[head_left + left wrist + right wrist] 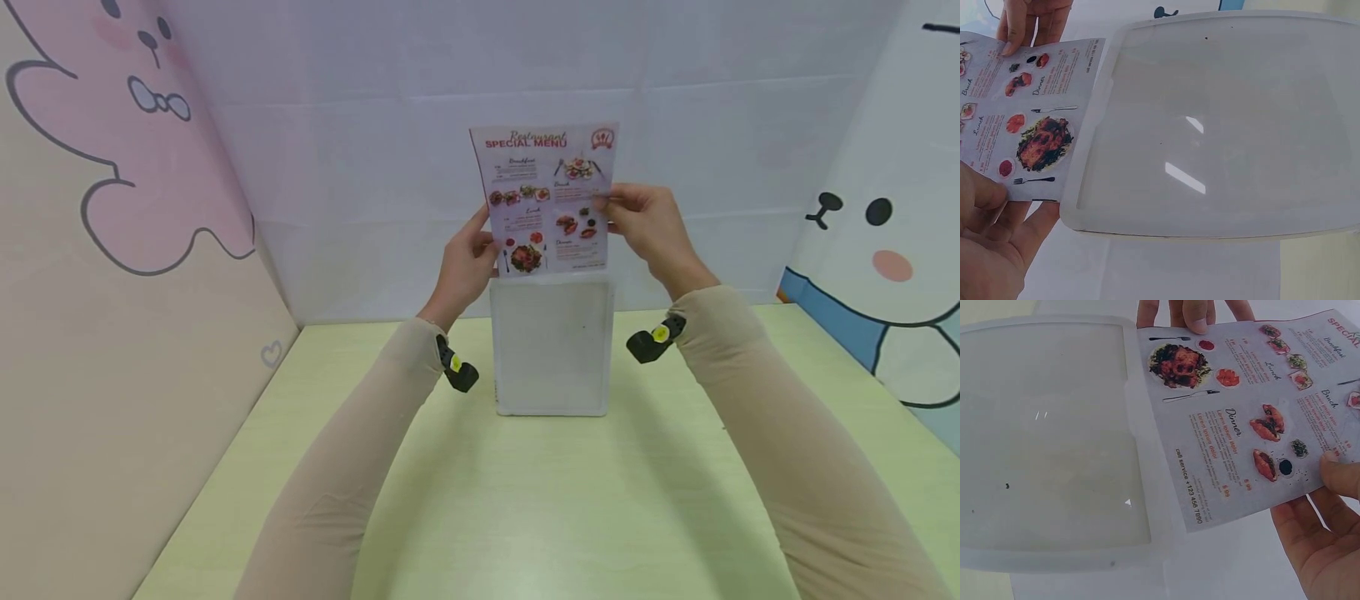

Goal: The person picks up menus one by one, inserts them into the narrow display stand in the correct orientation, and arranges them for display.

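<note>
A printed restaurant menu sheet (551, 200) is held upright between both hands, its lower edge at the top of a white framed display stand (553, 346) with a clear front. By its lower left edge, the left hand (467, 265) pinches the sheet, thumb in front and fingers behind. The right hand (651, 229) pinches the sheet's right edge about midway up. In the left wrist view the menu's bottom edge (1088, 94) meets the stand's rim; in the right wrist view one bottom corner stands slightly off the frame (1147, 487). Light glints on the stand's clear panel (1222, 125).
The stand rests on a pale yellow-green table (525, 500). A white cloth (360, 167) hangs behind it. Cartoon-printed panels rise at the left (97, 375) and right (862, 275). Dark wrist cameras are strapped to both sleeves.
</note>
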`<state>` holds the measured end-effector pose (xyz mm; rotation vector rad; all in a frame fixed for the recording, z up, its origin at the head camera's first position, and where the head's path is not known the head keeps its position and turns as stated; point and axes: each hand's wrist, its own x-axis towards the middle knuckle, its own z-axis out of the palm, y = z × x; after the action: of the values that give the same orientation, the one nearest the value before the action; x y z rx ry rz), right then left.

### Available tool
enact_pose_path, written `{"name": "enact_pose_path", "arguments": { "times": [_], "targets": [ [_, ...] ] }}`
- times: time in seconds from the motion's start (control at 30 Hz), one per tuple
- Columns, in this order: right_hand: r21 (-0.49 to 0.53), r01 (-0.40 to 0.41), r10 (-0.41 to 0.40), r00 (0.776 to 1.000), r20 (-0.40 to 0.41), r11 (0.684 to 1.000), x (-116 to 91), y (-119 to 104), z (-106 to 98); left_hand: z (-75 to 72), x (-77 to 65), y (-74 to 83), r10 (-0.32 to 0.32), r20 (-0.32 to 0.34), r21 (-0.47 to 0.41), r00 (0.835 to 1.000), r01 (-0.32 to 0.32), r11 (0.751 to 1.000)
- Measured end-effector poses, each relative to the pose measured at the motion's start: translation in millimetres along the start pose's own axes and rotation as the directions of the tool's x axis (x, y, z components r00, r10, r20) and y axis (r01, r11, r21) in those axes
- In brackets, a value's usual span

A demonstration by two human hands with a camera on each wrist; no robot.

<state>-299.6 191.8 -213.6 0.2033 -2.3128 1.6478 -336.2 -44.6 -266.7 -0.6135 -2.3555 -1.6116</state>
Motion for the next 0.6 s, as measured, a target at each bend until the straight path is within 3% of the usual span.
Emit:
{"name": "enact_pose_path", "arguments": {
  "times": [0.27,0.6],
  "targets": [
    [-0.007,-0.021,0.021,1.0,-0.004,1.0,1.7,1.9,0.3,-0.3,1.5,0.2,-0.001,0.009,0.01,1.0,0.001,1.0],
    [-0.016,0.02,-0.02,1.0,-0.003,1.0,3.0,6.8,2.4,-0.3,4.0,-7.3,0.018,0.01,0.02,1.0,-0.018,1.0]
  ]
}}
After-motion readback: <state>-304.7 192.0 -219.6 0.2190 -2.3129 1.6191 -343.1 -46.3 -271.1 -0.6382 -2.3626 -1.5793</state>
